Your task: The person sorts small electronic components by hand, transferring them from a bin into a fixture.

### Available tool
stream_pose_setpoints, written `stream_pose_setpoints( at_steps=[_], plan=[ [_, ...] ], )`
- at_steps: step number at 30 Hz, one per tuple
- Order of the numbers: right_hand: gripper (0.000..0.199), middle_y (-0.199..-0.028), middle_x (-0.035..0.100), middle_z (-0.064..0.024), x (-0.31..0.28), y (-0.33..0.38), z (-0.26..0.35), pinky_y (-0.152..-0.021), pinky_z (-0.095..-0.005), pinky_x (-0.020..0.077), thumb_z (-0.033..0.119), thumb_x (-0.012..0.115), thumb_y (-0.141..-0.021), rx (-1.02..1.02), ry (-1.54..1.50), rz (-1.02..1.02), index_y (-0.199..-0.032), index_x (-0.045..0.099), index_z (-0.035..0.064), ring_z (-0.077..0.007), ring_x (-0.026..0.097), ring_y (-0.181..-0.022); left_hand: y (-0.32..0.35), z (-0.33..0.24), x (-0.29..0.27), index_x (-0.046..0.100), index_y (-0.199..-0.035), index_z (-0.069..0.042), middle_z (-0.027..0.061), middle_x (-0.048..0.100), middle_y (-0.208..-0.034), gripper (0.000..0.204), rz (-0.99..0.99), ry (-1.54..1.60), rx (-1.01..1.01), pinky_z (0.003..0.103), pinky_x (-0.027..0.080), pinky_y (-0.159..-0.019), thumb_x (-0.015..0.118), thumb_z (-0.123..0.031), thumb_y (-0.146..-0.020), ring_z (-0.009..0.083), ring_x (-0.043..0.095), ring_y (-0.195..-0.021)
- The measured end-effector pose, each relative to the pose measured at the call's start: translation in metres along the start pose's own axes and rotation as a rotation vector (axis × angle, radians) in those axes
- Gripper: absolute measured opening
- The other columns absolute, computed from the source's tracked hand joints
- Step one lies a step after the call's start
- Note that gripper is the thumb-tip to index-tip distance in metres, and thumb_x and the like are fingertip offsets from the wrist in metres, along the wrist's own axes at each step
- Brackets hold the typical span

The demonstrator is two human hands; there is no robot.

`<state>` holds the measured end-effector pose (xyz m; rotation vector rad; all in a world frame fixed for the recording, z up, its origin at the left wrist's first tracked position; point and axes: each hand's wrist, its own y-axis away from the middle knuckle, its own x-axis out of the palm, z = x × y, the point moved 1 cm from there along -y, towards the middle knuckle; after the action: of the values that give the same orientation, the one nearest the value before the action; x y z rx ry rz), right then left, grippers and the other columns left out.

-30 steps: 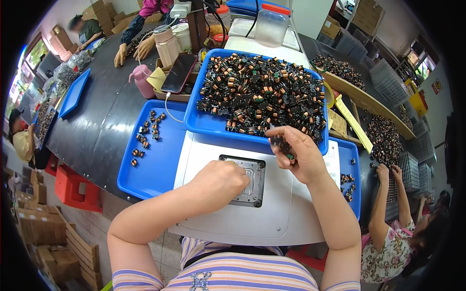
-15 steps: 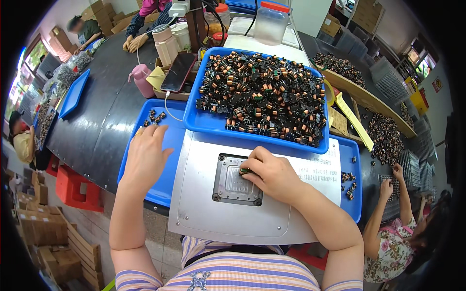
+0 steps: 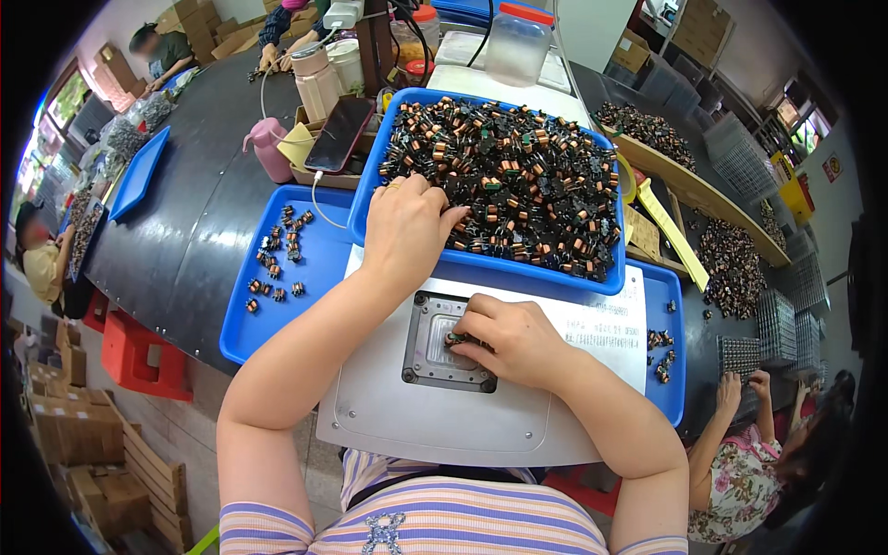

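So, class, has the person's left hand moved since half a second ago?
Yes: the left hand moved rightward and forward, from over the left tray to the left side of the heaped tray.

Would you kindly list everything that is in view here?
table: one, dark, below
heaped tray: one, blue, centre
side trays: two, blue, left and right
coil parts: uncounted, black and copper, trays and table
panel: one, silver, centre front
fixture: one, grey, in panel
phone: one, dark, centre-left
bottle: one, pink, beside phone
flask: one, pale pink, behind phone
large jar: one, clear, far side
boxes: many, brown, floor left
stool: at least one, red, left
co-workers: at least four, mixed clothing, around
left hand: one, bare, heaped tray's near-left corner
right hand: one, bare, at fixture, pinching small dark part
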<state>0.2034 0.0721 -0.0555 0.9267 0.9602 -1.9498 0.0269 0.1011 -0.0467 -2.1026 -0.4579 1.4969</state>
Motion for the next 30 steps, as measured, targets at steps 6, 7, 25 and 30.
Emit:
stream_pose_setpoints(
  at_steps=[6, 7, 25, 30],
  plan=[
    [0.016, -0.078, 0.055, -0.0066, -0.001, -0.001, 0.000, -0.053, -0.0337, 0.0465, 0.019, 0.067, -0.074, -0.013, 0.007, 0.008, -0.079, 0.059, 0.0065, -0.0245, 0.057, -0.063, 0.009, -0.006, -0.001, 0.060, -0.069, -0.003, 0.0093, 0.054, -0.078, 0.012, -0.001, 0.301, -0.088, 0.037, 0.042, -0.070, 0.069, -0.012, -0.071, 0.0279, 0.053, -0.077],
    [0.015, -0.078, 0.055, -0.0065, 0.000, 0.000, 0.001, -0.053, -0.0338, 0.0464, 0.018, 0.067, -0.074, -0.010, 0.042, -0.009, -0.079, 0.058, 0.0066, -0.0245, 0.057, -0.063, 0.010, -0.007, -0.001, 0.060, -0.069, -0.003, 0.0093, 0.054, -0.078, 0.012, 0.000, 0.302, -0.090, 0.037, 0.042, -0.070, 0.069, -0.012, -0.071, 0.0279, 0.053, -0.077],
    [0.018, -0.077, 0.053, -0.0056, -0.064, -0.008, -0.036, -0.043, -0.0189, 0.0333, 0.006, 0.047, -0.082, 0.467, -1.062, -0.306, -0.099, 0.052, 0.0002, -0.0076, 0.046, -0.049, 0.009, -0.019, -0.006, 0.063, -0.085, -0.004, 0.0091, 0.047, -0.087, 0.011, 0.127, 0.116, 0.252, 0.037, 0.036, -0.079, 0.059, -0.006, -0.075, 0.0255, 0.046, -0.090],
    [0.017, -0.079, 0.056, -0.0072, -0.068, -0.020, -0.040, -0.065, -0.0359, 0.0474, 0.019, 0.066, -0.075, 0.296, 0.431, -0.030, -0.086, 0.061, 0.0071, -0.0244, 0.059, -0.074, 0.001, -0.019, -0.011, 0.061, -0.079, -0.004, 0.0093, 0.046, -0.088, 0.006, 0.249, 0.137, 0.259, 0.038, 0.034, -0.080, 0.059, -0.008, -0.074, 0.0260, 0.044, -0.090]
  ],
)
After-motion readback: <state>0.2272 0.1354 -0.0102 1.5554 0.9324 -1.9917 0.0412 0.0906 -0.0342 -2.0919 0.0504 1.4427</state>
